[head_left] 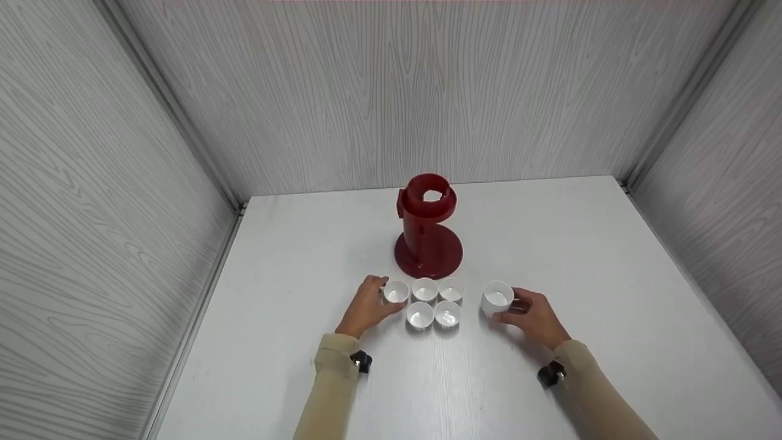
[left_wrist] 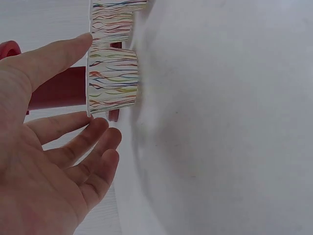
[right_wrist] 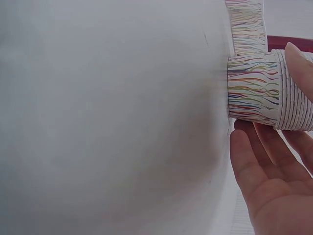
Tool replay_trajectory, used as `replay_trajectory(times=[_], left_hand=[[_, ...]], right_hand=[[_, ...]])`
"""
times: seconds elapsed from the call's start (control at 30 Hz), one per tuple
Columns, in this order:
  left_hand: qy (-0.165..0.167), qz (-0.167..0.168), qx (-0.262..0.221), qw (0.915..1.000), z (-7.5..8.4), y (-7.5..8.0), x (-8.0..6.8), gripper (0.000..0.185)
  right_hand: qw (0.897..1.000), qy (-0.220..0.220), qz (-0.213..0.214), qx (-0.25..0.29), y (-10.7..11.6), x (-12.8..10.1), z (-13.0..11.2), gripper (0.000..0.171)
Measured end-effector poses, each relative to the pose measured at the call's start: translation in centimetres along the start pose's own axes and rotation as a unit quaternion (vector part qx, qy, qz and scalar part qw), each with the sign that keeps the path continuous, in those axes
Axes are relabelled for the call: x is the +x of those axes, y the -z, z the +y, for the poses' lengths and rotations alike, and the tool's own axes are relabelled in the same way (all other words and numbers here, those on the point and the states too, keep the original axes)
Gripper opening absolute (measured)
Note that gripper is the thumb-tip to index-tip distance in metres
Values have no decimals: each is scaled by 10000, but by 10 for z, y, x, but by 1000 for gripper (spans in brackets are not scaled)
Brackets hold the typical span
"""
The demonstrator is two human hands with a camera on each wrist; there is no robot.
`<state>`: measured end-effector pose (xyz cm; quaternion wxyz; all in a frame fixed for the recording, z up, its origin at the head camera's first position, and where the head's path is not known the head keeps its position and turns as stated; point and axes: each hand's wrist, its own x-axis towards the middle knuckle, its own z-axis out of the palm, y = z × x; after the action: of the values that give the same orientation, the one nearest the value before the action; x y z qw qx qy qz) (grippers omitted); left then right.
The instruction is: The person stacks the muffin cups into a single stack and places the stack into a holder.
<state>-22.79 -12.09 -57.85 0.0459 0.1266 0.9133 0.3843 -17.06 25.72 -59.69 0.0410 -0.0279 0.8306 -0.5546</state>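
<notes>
Your left hand point(head_left: 368, 305) has its fingers partly spread, thumb and forefinger seeming to pinch a cup point(head_left: 396, 292) just below the frame's centre. Your right hand point(head_left: 534, 315) curls its fingers round a stack point(head_left: 498, 297) at centre right. Four cups point(head_left: 420, 316) stand between on the surface point(head_left: 275, 275), below a red stand point(head_left: 420, 231).

In plain beige, we wear a left sleeve point(head_left: 330, 391) and a matching right sleeve point(head_left: 602, 394), the left one ending in a band-like cuff point(head_left: 338, 343). A black, blocky left wrist device point(head_left: 365, 363) pairs with a right wrist device point(head_left: 550, 375), its bright speck point(head_left: 561, 374) perhaps metal, too small to tell. Our left hand point(head_left: 366, 310) and right hand point(head_left: 535, 316) are bare.
</notes>
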Motion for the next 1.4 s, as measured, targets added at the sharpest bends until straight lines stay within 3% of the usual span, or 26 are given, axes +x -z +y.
replay_trajectory(times=[0.23,0.63,1.4], left_hand=[[-58,97,-45,9999,-1,-6,1,73],[-111,170,-471,9987,-1,-12,2,59],[224,213,-728,9969,2,-11,2,57]], right_hand=[[9998,150,7,-98,1,-2,0,71],[9999,47,-26,96,5,-3,-1,69],[9999,-132,-2,-110,9,-5,-2,71]])
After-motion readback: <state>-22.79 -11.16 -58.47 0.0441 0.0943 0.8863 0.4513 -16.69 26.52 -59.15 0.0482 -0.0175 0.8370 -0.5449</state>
